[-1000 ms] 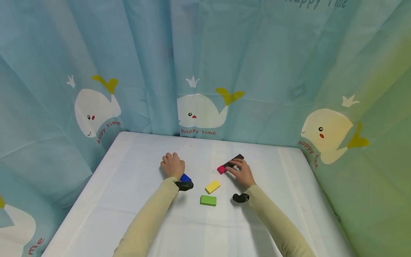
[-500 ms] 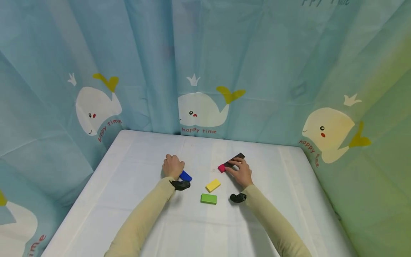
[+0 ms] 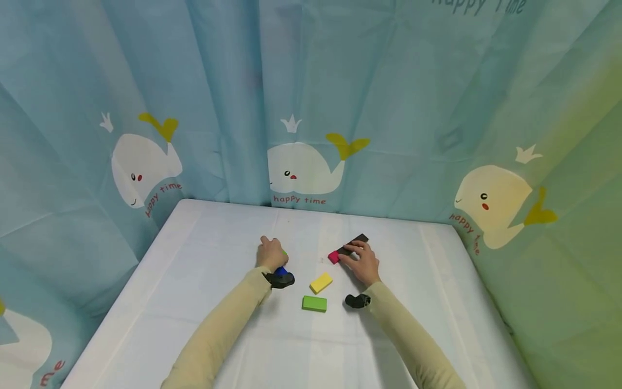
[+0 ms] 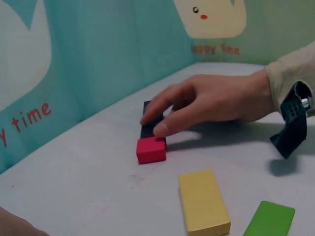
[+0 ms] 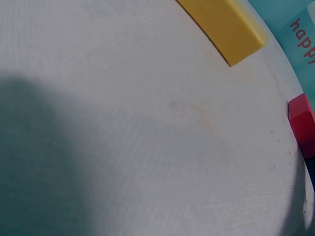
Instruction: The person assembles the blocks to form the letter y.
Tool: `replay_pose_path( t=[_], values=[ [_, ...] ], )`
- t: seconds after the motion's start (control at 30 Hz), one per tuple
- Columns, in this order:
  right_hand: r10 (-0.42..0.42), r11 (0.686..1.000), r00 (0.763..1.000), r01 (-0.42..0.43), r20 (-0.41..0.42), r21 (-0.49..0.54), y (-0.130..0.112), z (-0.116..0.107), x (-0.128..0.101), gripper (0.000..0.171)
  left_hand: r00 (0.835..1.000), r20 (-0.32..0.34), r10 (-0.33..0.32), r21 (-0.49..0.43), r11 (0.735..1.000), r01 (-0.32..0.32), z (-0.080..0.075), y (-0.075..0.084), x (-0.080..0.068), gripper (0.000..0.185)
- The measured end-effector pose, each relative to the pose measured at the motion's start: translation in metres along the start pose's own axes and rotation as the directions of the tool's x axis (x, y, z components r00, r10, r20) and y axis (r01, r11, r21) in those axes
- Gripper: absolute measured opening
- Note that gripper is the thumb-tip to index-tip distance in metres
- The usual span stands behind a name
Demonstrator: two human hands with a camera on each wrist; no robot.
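In the head view my left hand [image 3: 272,253] is low over the table, its fingers curled over a small green block [image 3: 284,252] that peeks out at their right side. A blue block [image 3: 281,270] lies by its wrist, partly covered. My right hand [image 3: 362,262] pinches a long black block [image 3: 359,239] between thumb and index finger. Against the near end of the black block sits a red block [image 3: 333,257]. The left wrist view shows the thumb right beside the seam where red [image 4: 151,150] meets black [image 4: 146,131].
A yellow block [image 3: 321,283] and another green block [image 3: 314,303] lie between the forearms on the white table [image 3: 291,356]. A whale-print curtain [image 3: 223,135] hangs behind the table and along its sides. Each wrist wears a black strap.
My left hand has shifted right, and a green block now shows at its fingers. More of the blue block is covered. The right hand stays at the black block, nearly still.
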State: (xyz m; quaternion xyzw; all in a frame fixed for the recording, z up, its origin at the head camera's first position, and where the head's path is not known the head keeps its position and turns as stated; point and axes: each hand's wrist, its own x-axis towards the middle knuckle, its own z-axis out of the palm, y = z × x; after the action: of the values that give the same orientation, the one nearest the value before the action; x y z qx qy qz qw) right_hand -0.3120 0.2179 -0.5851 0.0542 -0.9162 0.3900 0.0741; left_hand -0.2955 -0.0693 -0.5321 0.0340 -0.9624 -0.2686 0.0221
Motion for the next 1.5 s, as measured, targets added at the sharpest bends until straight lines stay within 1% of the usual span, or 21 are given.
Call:
replay_pose_path(
  t=[0.07,0.13,0.17,0.23,0.33,0.4,0.5,0.7,0.73,0.83,0.87,0.9,0.93,1.03,1.13,1.17,1.23,1.27,1.37,1.4,1.5],
  values=[
    [0.003,1.000,1.000,-0.003,-0.007,-0.001,0.001,0.001,-0.001,0.045,0.998,-0.040,0.040,0.018,0.999,-0.039,0.006,0.001,-0.001,0.017],
    [0.002,1.000,1.000,-0.002,-0.015,-0.004,0.002,0.002,-0.003,0.045,0.994,-0.083,0.067,0.004,0.998,-0.067,0.010,0.003,-0.002,0.018],
    [0.000,1.000,1.000,0.000,-0.020,-0.005,0.002,0.002,-0.004,0.045,0.992,-0.108,0.071,-0.011,0.997,-0.072,0.013,0.002,-0.002,0.021],
    [0.000,1.000,1.000,0.000,-0.023,-0.011,0.001,0.004,-0.005,0.045,0.989,-0.136,0.062,-0.058,0.996,-0.070,0.016,0.004,-0.003,0.027],
    [0.008,1.000,1.000,-0.008,-0.016,-0.004,-0.001,0.003,-0.008,0.045,0.989,-0.141,0.049,-0.130,0.989,-0.067,0.020,0.006,-0.002,0.036],
    [0.014,1.000,1.000,-0.014,-0.015,-0.007,-0.001,0.002,-0.009,0.045,0.990,-0.129,0.051,-0.164,0.984,-0.073,0.024,0.008,0.000,0.039],
    [0.019,1.000,1.000,-0.020,-0.024,-0.020,0.001,0.000,-0.010,0.044,0.990,-0.128,0.065,-0.214,0.973,-0.091,0.030,0.012,0.005,0.038],
    [0.026,1.000,1.000,-0.026,-0.016,-0.006,0.001,-0.005,-0.013,0.046,0.986,-0.165,0.019,-0.330,0.941,-0.073,0.043,0.022,0.015,0.036],
    [0.028,1.000,1.000,-0.028,-0.014,-0.003,0.002,-0.006,-0.013,0.046,0.985,-0.170,0.020,-0.346,0.935,-0.079,0.045,0.024,0.017,0.036],
    [0.026,1.000,0.999,-0.026,-0.024,0.001,0.002,-0.006,-0.012,0.044,0.983,-0.176,0.054,-0.374,0.920,-0.117,0.051,0.032,0.022,0.038],
    [0.020,1.000,0.999,-0.020,-0.027,-0.001,0.002,-0.005,-0.012,0.044,0.983,-0.175,0.061,-0.372,0.920,-0.123,0.053,0.034,0.023,0.038],
    [0.013,1.000,1.000,-0.014,-0.029,-0.005,0.001,-0.004,-0.010,0.044,0.983,-0.172,0.062,-0.373,0.920,-0.124,0.054,0.037,0.024,0.037],
    [0.007,1.000,1.000,-0.007,-0.026,-0.010,0.001,-0.003,-0.009,0.044,0.986,-0.160,0.054,-0.365,0.925,-0.110,0.056,0.038,0.025,0.037],
    [-0.003,1.000,1.000,0.003,-0.012,-0.028,0.000,-0.001,-0.007,0.044,0.993,-0.121,0.005,-0.348,0.936,-0.047,0.060,0.042,0.026,0.035],
    [0.000,0.999,1.000,0.000,-0.009,-0.038,-0.002,0.001,-0.005,0.043,0.993,-0.117,-0.030,-0.363,0.932,-0.015,0.063,0.042,0.028,0.034],
    [-0.002,0.999,1.000,0.001,-0.014,-0.038,-0.002,0.001,-0.005,0.043,0.991,-0.126,-0.034,-0.383,0.923,-0.017,0.063,0.043,0.028,0.033],
    [-0.003,0.999,1.000,0.002,-0.020,-0.040,-0.004,0.001,-0.005,0.042,0.987,-0.159,-0.036,-0.394,0.919,-0.030,0.064,0.043,0.029,0.031],
    [-0.008,0.999,1.000,0.007,-0.020,-0.041,-0.004,0.001,-0.005,0.042,0.983,-0.179,-0.038,-0.395,0.918,-0.036,0.064,0.044,0.030,0.030],
    [-0.014,0.999,1.000,0.013,-0.010,-0.043,-0.005,0.000,-0.005,0.044,0.977,-0.205,-0.052,-0.387,0.921,-0.032,0.066,0.045,0.031,0.026],
    [-0.014,0.999,1.000,0.014,-0.007,-0.046,-0.005,-0.001,-0.005,0.044,0.978,-0.202,-0.055,-0.379,0.925,-0.027,0.067,0.046,0.031,0.025],
    [-0.020,0.998,1.000,0.019,-0.021,-0.052,-0.002,-0.003,-0.004,0.043,0.985,-0.168,-0.047,-0.407,0.913,-0.026,0.067,0.051,0.031,0.026]
  ],
)
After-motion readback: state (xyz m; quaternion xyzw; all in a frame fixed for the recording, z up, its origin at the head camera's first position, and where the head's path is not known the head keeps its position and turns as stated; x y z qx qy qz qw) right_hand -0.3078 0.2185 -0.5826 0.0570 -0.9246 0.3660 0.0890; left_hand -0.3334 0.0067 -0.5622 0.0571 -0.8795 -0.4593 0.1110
